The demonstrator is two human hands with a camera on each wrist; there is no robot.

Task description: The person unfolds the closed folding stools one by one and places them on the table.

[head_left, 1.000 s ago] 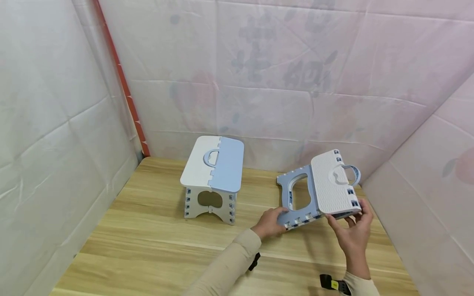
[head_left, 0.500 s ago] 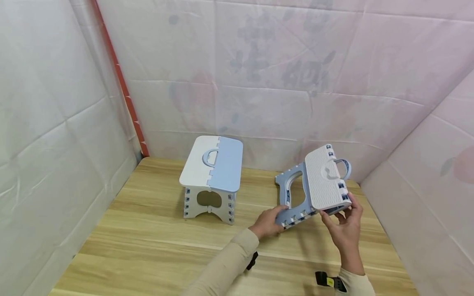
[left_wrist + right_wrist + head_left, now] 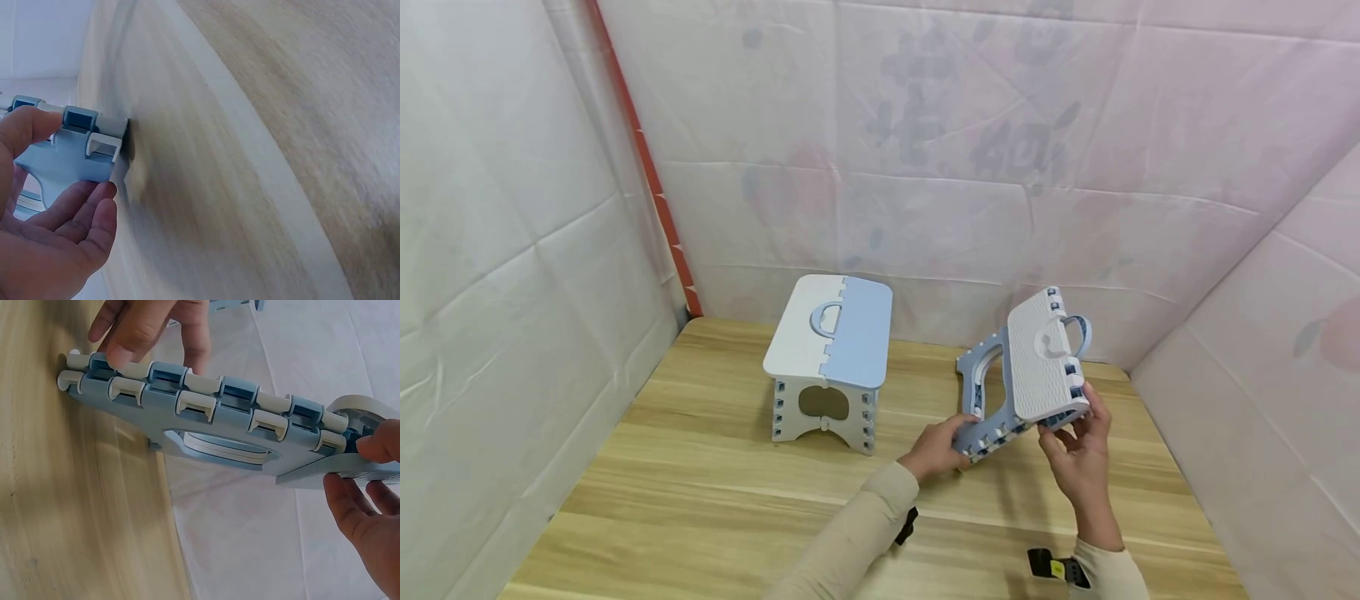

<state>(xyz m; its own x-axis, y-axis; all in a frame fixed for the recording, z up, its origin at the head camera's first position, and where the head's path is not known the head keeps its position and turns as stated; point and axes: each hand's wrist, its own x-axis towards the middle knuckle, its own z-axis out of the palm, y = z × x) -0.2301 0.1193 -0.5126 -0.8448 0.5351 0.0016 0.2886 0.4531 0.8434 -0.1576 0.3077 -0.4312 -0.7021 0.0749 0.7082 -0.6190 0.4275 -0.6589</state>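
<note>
A folding stool (image 3: 1033, 379), partly folded, leans at a slant on the right of the table, with a white textured seat and a blue leg panel (image 3: 962, 392). My left hand (image 3: 934, 450) grips the panel's low near corner; the left wrist view shows thumb and fingers on either side of the hinged edge (image 3: 78, 147). Up at the seat's near right corner, my right hand (image 3: 1081, 458) holds the edge between thumb and fingers. A blue carry handle (image 3: 1086, 333) sticks out from the seat. Along the stool's side, the right wrist view shows a row of blue and white hinge knuckles (image 3: 200, 384).
Another folding stool (image 3: 805, 342), white and blue, stands unfolded on its legs left of centre. The wooden table (image 3: 715, 500) is bordered by white sheeting (image 3: 925, 225) at the back and sides. A red strip (image 3: 655, 183) runs down the back left corner.
The raised seat end has swung left and slightly up, tilting the stool more steeply. My right hand has moved left with it, while my left hand has shifted only slightly.
</note>
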